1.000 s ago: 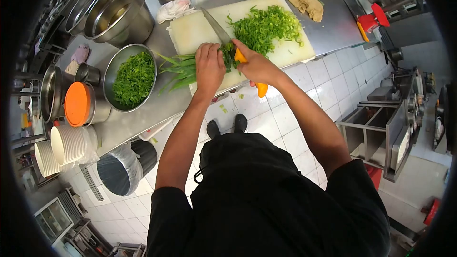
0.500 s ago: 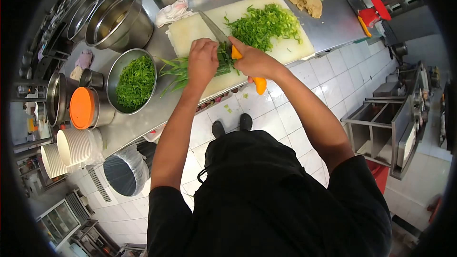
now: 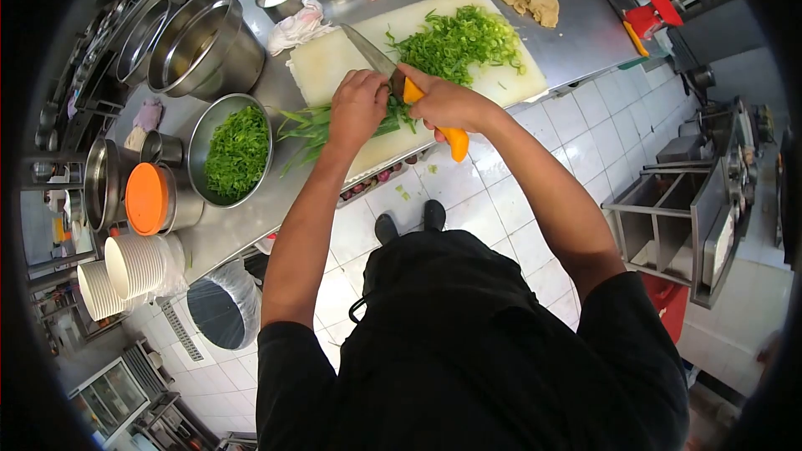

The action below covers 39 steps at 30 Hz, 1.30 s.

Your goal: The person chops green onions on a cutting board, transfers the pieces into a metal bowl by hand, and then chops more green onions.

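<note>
My right hand (image 3: pixel 451 107) is closed around the orange handle of a knife (image 3: pixel 370 50), whose blade points up and to the left over the cutting board (image 3: pixel 326 67). Just left of the blade, my left hand (image 3: pixel 359 108) presses down with curled fingers on a bunch of scallions (image 3: pixel 307 129). The long green leaves stick out to the left past the board. Beyond my right hand lies a heap of chopped scallions (image 3: pixel 464 42) on the board. The cut ends near the blade are partly hidden by my fingers.
Left of the board stands a metal bowl of chopped greens (image 3: pixel 238 150). Behind it are a large steel pot (image 3: pixel 200 50) and an orange lid (image 3: pixel 146 199). A white cloth (image 3: pixel 299 27) and a tan cloth (image 3: pixel 528 0) lie beyond the board. Stacked paper bowls (image 3: pixel 134 267) are at lower left.
The view has shifted slightly. Both hands stay at the scallions, and the knife blade shows a little more beside my left fingers. The chopped heap looks much the same.
</note>
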### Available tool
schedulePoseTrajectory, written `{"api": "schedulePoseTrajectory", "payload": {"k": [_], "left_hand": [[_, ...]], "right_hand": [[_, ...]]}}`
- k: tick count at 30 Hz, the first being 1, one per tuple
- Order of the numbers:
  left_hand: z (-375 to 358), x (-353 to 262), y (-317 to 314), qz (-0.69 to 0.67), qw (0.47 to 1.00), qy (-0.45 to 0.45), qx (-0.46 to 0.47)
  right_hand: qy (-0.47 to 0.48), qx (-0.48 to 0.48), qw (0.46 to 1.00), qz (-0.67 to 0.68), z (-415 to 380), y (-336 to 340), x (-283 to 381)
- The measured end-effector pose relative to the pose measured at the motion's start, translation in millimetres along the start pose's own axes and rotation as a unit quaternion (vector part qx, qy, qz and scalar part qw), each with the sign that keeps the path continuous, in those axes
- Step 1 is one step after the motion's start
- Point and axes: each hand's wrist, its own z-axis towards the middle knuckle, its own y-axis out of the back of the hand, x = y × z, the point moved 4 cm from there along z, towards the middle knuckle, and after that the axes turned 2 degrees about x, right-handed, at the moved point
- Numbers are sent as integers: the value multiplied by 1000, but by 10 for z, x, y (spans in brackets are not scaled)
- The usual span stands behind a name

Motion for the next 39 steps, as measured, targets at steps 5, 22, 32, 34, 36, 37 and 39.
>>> {"api": "schedulePoseTrajectory", "payload": {"k": [5,22,32,34,36,37,39], "left_hand": [[-25,-8,243,16,999,-4,-41],[-492,43,111,37,999,6,-10],[-456,193,1,-7,995,97,-23],[-480,187,-1,15,994,107,-20],[-488,167,-6,44,995,73,-52],[-472,169,-12,59,994,54,-69],[-451,235,-73,53,995,66,-44]], "right_hand": [[2,-6,1000,-14,-3,19,-13],[49,-76,991,-97,-328,-430,-118],[101,-151,958,-224,-342,-797,-461],[56,-131,965,-222,-349,-852,-458],[67,-136,964,-217,-347,-882,-480],[73,-140,964,-214,-343,-884,-485],[74,-144,961,-226,-331,-876,-491]]}}
